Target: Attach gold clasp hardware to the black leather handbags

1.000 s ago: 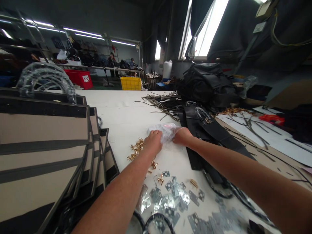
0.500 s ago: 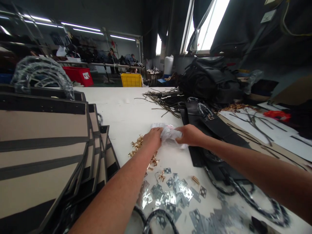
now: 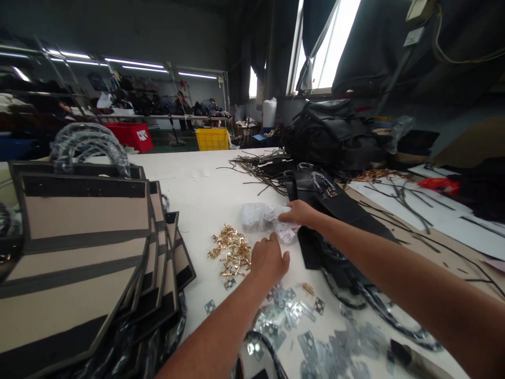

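Note:
A crumpled clear plastic bag (image 3: 256,217) with whitish contents lies on the white table. My right hand (image 3: 302,213) is closed on the bag's right end, thumb and fingers pinching the plastic. My left hand (image 3: 270,259) is just in front of the bag, apart from it; its thumb stands away from the slightly bent fingers, and nothing shows in it. Left of that hand lies a heap of small gold-coloured metal pronged fasteners (image 3: 231,247). Thin silver metal plates with holes (image 3: 307,342) are scattered nearer me, partly behind my left forearm.
Stacked beige-and-black bag panels (image 3: 84,210) with plastic-wrapped handles (image 3: 89,142) stand at left. Black bag pieces (image 3: 355,218) lie at right beneath my forearm. Dark cords (image 3: 260,168) and a black bag pile (image 3: 331,137) are farther back. Beyond the table stands a yellow crate (image 3: 212,139).
My left hand has let go of the bag and moved right and nearer me, uncovering the gold fasteners. My right hand stays on the bag. The view has shifted slightly.

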A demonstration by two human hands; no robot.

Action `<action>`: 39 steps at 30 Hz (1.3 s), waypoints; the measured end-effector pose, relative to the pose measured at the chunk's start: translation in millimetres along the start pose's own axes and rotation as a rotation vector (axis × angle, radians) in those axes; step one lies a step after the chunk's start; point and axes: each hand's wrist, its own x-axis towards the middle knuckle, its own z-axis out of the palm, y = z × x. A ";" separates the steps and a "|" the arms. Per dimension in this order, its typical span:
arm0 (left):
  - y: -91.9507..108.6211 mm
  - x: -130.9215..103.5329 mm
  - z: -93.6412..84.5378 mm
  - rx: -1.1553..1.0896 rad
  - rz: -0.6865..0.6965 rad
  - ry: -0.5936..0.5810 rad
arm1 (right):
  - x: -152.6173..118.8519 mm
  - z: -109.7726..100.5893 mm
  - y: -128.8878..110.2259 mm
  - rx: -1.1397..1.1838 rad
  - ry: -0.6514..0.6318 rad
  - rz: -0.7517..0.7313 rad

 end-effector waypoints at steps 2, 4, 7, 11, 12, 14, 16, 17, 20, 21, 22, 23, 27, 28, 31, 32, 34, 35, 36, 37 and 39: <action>9.8 -4.8 4.5 -0.015 0.060 -0.050 | 0.2 1.7 -0.6 0.003 0.015 0.012; 19.1 -8.6 8.4 -0.023 0.194 -0.069 | 0.4 4.3 -0.4 0.004 0.039 0.028; 26.6 -12.0 16.0 -0.024 0.240 -0.045 | -1.8 9.0 0.7 -0.001 0.075 0.047; 15.5 -11.5 29.1 -0.038 0.227 -0.026 | -7.5 8.0 -1.0 0.005 0.085 0.054; 10.2 -10.8 31.9 -0.042 0.223 -0.027 | -8.5 5.4 -2.4 0.014 0.079 0.054; 0.3 -8.6 35.4 -0.050 0.213 -0.030 | -10.0 -2.5 -5.6 0.033 0.059 0.059; -6.2 -4.7 35.7 -0.066 0.211 -0.026 | -12.2 -11.9 -7.4 0.037 0.020 0.072; -8.1 -1.7 34.9 -0.083 0.210 -0.030 | -14.2 -16.0 -7.4 0.028 -0.004 0.077; -12.9 11.2 30.2 -0.144 0.186 -0.078 | -24.0 -21.6 -3.6 -0.038 -0.045 0.062; -15.6 16.1 28.3 -0.165 0.181 -0.102 | -28.5 -20.5 -1.7 -0.067 -0.038 0.048; -19.3 20.8 26.4 -0.185 0.176 -0.122 | -33.3 -18.0 0.2 -0.093 -0.017 0.033; -23.8 24.9 24.4 -0.202 0.169 -0.137 | -38.4 -14.0 1.9 -0.137 0.016 0.014; -41.8 31.4 10.3 -0.214 0.038 -0.070 | -59.6 11.7 5.3 -0.541 0.145 -0.097; -44.5 30.8 4.8 -0.200 0.001 -0.025 | -64.9 19.3 5.7 -0.645 0.166 -0.134; -46.9 27.9 -13.5 -0.166 -0.033 0.109 | -78.1 42.4 7.8 -0.787 0.207 -0.215; -46.8 27.8 -18.4 -0.142 -0.005 0.150 | -81.0 49.8 8.9 -0.800 0.222 -0.223; -47.0 30.0 -24.0 -0.050 0.090 0.210 | -84.0 63.2 11.1 -0.799 0.259 -0.209; -47.7 32.6 -24.4 0.004 0.137 0.214 | -84.2 68.8 12.0 -0.789 0.282 -0.198; -48.9 35.9 -23.5 0.051 0.174 0.196 | -83.7 73.3 12.8 -0.780 0.308 -0.188; -50.4 39.9 -21.5 0.082 0.191 0.160 | -82.8 76.4 13.4 -0.774 0.328 -0.185; -53.9 48.6 -16.2 0.093 0.182 0.079 | -80.3 77.7 14.3 -0.773 0.333 -0.208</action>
